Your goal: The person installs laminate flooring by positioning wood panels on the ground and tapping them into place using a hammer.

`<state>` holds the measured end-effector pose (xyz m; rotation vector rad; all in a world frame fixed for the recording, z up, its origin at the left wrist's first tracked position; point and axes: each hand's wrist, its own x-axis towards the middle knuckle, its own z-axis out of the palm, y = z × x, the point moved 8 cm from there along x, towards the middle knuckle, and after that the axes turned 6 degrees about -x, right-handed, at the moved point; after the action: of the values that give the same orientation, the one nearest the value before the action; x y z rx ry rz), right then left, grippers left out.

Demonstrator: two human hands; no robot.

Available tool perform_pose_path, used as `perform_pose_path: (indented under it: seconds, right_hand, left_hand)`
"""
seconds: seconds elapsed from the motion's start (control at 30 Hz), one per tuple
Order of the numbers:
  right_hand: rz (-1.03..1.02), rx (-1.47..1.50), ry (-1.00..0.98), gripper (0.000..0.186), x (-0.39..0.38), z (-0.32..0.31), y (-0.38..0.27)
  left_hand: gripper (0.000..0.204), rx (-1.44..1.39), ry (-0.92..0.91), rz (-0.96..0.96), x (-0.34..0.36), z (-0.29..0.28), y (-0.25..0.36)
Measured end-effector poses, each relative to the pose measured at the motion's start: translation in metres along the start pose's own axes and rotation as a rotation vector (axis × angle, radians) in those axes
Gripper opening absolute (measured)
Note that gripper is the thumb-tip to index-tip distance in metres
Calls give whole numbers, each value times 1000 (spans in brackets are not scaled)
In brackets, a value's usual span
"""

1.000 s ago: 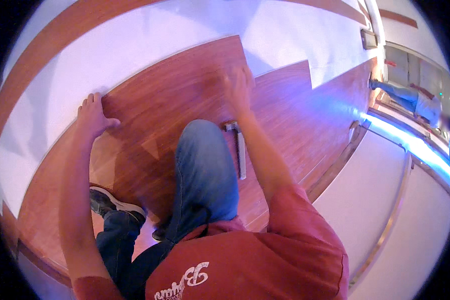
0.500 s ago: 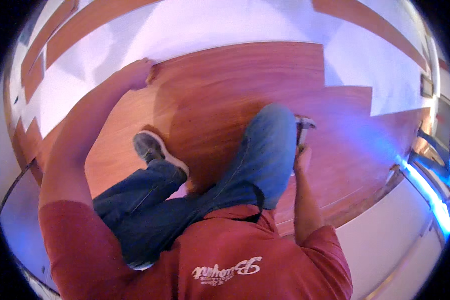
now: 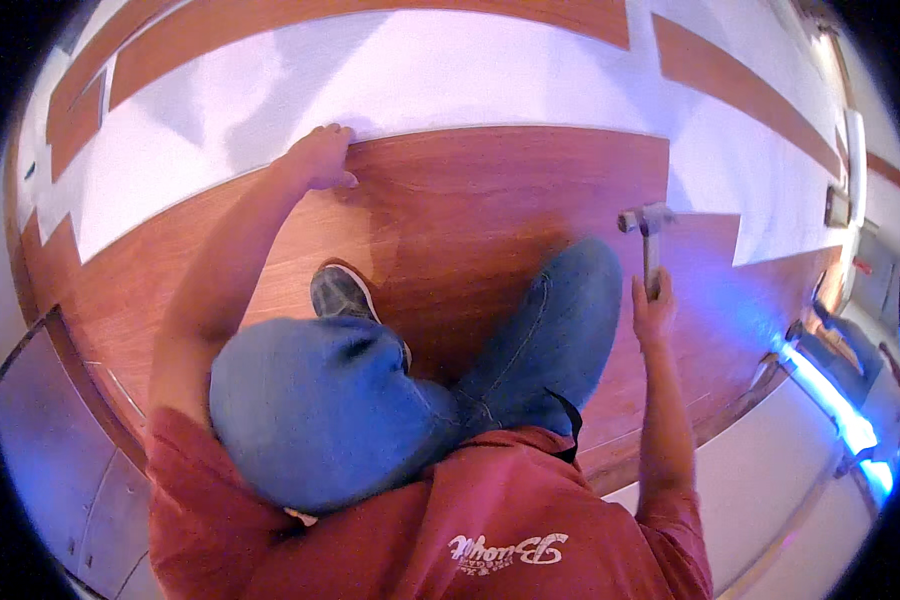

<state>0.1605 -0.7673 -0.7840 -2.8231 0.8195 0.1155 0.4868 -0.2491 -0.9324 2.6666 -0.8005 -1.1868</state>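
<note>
My right hand is wrapped round the handle of a claw hammer, held head-up just right of my right knee. The hammer's head is slightly blurred. Ahead and to the left, my left hand rests at the far edge of the laid reddish-brown floorboards. Its thumb is spread apart over the wood, and its fingertips lie along the edge where the white underlay begins. Nothing shows in its grasp.
Loose planks lie on the underlay farther ahead. The boards' edge steps down at the right. A bright blue-white tube light stands low at the right, near a pale wall. A dark grey panel is at the left. My shoe stands on the boards.
The hammer has come up and forward from beside my knee, now in full view. My left hand has shifted a little right along the board edge, and my left knee has risen.
</note>
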Motion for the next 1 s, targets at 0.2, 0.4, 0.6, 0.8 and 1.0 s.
perform_pose_path:
  seconds: [0.2, 0.4, 0.6, 0.8, 1.0]
  right_hand:
    - [-663, -208, -175, 47, 126, 24, -239]
    - [-885, -623, -381, 44, 155, 89, -413]
    - [-953, -853, -448, 29, 151, 100, -455]
    - [-1080, -866, -411, 27, 144, 97, -472]
    - [-941, -849, -380, 26, 152, 86, -484]
  left_hand:
    - [86, 4, 152, -131, -42, 19, -53]
    - [92, 94, 402, -116, -49, 25, -50]
    - [91, 66, 400, -124, -47, 27, -49]
    - [90, 63, 441, -92, -53, 27, -48]
    - [96, 39, 395, -101, -52, 32, -50]
